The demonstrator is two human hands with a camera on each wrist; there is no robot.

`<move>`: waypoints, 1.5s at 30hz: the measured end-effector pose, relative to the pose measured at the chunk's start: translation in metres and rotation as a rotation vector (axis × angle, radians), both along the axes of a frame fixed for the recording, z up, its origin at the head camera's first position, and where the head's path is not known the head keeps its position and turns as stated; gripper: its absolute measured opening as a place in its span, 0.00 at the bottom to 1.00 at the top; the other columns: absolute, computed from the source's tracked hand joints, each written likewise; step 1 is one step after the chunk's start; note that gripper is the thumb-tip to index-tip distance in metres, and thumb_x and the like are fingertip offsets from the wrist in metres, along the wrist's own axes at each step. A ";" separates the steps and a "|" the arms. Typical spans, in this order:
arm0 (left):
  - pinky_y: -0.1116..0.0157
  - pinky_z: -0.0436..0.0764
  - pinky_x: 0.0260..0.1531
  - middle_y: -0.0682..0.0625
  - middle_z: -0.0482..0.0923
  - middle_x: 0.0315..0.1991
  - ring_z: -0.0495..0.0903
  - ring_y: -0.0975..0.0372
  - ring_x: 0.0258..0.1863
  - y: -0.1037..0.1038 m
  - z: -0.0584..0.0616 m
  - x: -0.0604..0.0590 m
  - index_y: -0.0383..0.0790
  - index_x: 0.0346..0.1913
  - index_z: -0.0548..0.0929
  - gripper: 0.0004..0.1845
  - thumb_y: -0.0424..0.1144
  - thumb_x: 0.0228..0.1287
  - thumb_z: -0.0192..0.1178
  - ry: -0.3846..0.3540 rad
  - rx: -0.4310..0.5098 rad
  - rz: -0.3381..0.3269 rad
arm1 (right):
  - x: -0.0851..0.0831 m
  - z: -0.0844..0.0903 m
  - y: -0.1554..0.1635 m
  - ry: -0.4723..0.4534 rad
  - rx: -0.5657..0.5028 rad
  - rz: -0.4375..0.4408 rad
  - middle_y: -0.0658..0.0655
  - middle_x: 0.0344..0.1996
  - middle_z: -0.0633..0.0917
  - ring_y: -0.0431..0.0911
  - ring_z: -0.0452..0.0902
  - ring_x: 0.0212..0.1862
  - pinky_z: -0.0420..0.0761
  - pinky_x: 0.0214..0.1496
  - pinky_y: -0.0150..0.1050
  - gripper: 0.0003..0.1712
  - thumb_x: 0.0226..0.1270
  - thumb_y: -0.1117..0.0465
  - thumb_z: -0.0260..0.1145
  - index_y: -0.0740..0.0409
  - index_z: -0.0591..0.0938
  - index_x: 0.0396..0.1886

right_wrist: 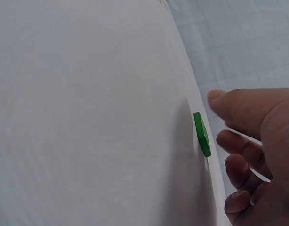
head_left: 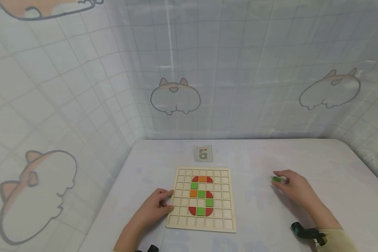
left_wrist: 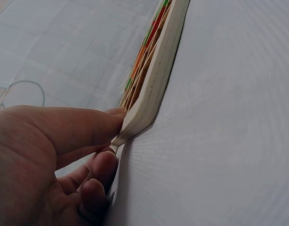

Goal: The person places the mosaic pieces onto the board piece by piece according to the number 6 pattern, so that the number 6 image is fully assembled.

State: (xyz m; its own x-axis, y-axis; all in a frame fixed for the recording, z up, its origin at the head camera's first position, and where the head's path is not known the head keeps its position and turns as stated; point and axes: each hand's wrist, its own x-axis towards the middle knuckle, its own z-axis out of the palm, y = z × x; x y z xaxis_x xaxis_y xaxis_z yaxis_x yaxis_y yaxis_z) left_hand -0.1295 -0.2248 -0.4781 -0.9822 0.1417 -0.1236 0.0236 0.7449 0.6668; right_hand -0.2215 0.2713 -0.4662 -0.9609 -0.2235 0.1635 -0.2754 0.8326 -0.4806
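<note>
A square wooden grid board lies flat on the table, with red rounded, green square and orange square tiles set in some of its cells. My left hand touches the board's left edge with thumb and forefinger spread apart; the other fingers are loosely curled. Off to the right, my right hand hovers around a small green tile. Its thumb and fingers stand apart from the tile in the right wrist view. The tile appears to lie on the table there.
Behind the board lies a small card printed with a grid and a coloured figure. White tabletop stretches between the board and my right hand. A tile-patterned curtain with cartoon animals closes off the back and sides.
</note>
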 end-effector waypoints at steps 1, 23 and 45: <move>0.70 0.70 0.29 0.56 0.65 0.44 0.70 0.65 0.32 0.000 0.000 0.000 0.50 0.61 0.71 0.32 0.51 0.50 0.65 0.000 0.001 0.000 | 0.000 0.000 0.001 0.000 -0.001 0.004 0.59 0.45 0.78 0.48 0.72 0.35 0.71 0.32 0.44 0.27 0.54 0.47 0.66 0.57 0.79 0.50; 0.71 0.69 0.28 0.55 0.66 0.44 0.69 0.65 0.31 0.001 0.002 0.002 0.48 0.60 0.72 0.31 0.49 0.51 0.65 0.029 0.005 -0.007 | -0.003 -0.008 0.005 0.001 0.029 -0.003 0.58 0.39 0.79 0.43 0.68 0.29 0.68 0.27 0.38 0.19 0.54 0.55 0.68 0.59 0.82 0.45; 0.70 0.70 0.29 0.56 0.66 0.43 0.69 0.65 0.32 0.003 0.000 0.001 0.48 0.60 0.72 0.32 0.50 0.50 0.65 0.014 -0.011 0.011 | 0.000 0.008 -0.013 0.026 0.015 0.058 0.60 0.43 0.79 0.53 0.76 0.38 0.75 0.35 0.47 0.16 0.56 0.58 0.66 0.57 0.82 0.44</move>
State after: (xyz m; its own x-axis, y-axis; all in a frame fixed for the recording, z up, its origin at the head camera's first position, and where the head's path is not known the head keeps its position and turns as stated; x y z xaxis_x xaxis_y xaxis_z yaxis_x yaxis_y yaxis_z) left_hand -0.1281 -0.2219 -0.4776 -0.9853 0.1292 -0.1113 0.0243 0.7523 0.6583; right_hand -0.2212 0.2585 -0.4587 -0.9418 -0.2810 0.1845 -0.3354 0.8219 -0.4604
